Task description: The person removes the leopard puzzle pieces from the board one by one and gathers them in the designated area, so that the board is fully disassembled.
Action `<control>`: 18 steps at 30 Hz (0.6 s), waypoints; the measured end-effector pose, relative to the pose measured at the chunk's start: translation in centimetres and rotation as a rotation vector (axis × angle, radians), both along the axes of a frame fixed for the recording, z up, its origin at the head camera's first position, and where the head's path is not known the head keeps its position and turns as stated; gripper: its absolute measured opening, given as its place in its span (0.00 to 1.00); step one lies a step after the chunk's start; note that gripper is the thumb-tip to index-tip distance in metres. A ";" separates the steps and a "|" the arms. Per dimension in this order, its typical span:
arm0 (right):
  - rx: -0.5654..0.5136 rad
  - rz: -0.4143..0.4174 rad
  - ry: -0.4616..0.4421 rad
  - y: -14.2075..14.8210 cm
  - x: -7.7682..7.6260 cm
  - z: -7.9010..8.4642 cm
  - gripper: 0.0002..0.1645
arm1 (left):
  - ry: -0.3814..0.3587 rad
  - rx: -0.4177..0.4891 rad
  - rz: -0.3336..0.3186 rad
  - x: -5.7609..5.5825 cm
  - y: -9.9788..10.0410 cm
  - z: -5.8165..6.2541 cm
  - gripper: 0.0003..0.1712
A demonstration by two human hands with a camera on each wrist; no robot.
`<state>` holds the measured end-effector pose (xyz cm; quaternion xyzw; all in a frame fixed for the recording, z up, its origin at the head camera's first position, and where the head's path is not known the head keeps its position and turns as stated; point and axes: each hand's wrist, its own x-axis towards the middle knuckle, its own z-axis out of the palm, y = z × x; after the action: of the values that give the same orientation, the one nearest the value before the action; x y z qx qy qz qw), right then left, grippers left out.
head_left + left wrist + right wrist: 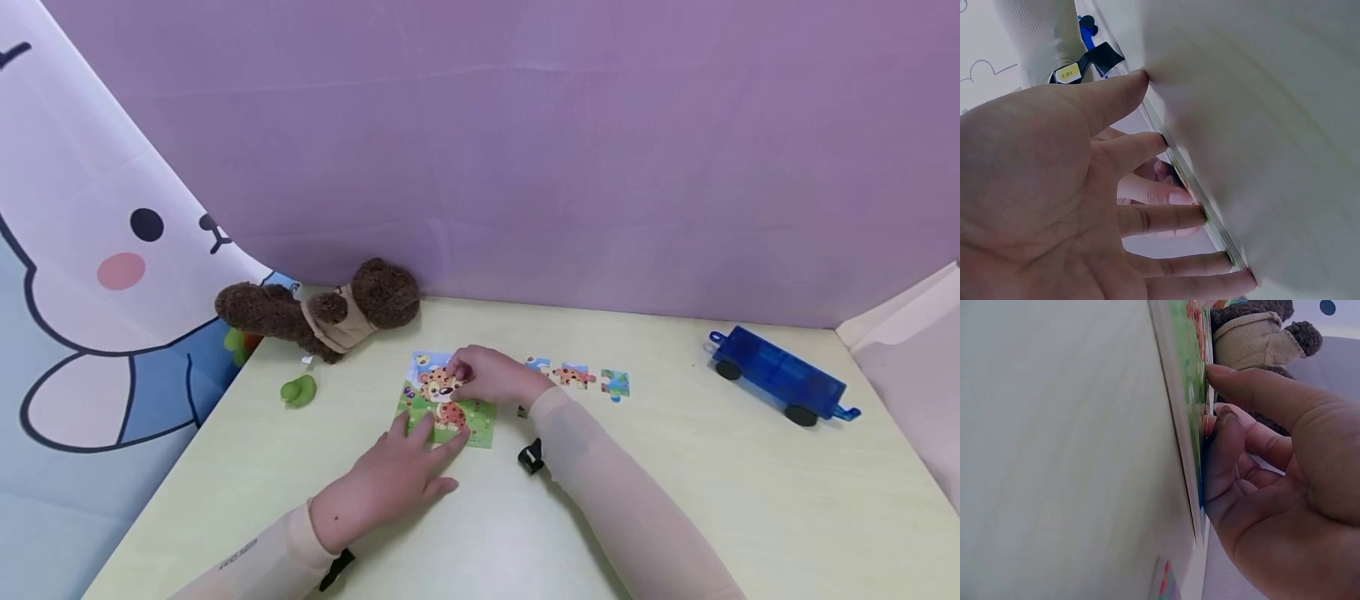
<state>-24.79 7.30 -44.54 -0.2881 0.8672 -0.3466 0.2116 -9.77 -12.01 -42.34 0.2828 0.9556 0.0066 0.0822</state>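
The puzzle point(482, 427) looks like smooth, faintly glossy printed card with a matt cut edge, and the loose pieces point(616, 383) look alike. The wagon point(782, 369) is see-through, glossy plastic with duller wheels point(801, 414), while the plush bear point(262, 308) has rough, curly pile and a knitted cloth top point(351, 327). The desk point(675, 483) is smooth with a soft sheen, the backdrop point(525, 167) creased matt cloth.

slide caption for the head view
Left grip and right grip at a spotted-cat puzzle, loose pieces to its right.
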 end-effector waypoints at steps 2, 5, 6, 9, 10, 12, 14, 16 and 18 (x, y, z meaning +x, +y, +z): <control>0.008 0.001 0.004 0.0 -0.1 0.0 0.21 | 0.009 -0.004 -0.011 0.0 -0.1 -0.1 0.37; 0.016 0.006 0.006 0.0 -0.1 -0.1 0.22 | 0.022 -0.005 -0.031 0.0 -0.3 -0.1 0.36; 0.016 0.007 0.003 0.0 -0.1 -0.1 0.22 | 0.024 -0.004 -0.036 0.0 -0.4 -0.1 0.36; 0.017 0.004 -0.011 -0.1 -0.3 -0.2 0.23 | 0.039 -0.007 -0.054 0.0 -0.5 -0.2 0.36; 0.017 0.001 -0.018 -0.1 -0.3 -0.2 0.24 | 0.040 -0.005 -0.057 0.0 -0.5 -0.2 0.36; 0.016 -0.007 -0.028 -0.2 -0.4 -0.2 0.25 | 0.045 -0.004 -0.061 0.0 -0.5 -0.2 0.36; 0.018 -0.013 -0.036 -0.3 -0.4 -0.2 0.26 | 0.049 -0.002 -0.064 0.0 -0.5 -0.2 0.36; 0.021 -0.014 -0.043 -0.3 -0.4 -0.1 0.26 | 0.045 0.000 -0.060 0.0 -0.6 -0.1 0.35; 0.022 -0.015 -0.051 -0.4 -0.4 0.0 0.25 | 0.046 -0.001 -0.060 0.0 -0.6 -0.1 0.35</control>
<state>-25.18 6.95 -44.58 -0.2702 0.8673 -0.3461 0.2344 -9.77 -12.57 -42.47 0.3114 0.9484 -0.0030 0.0606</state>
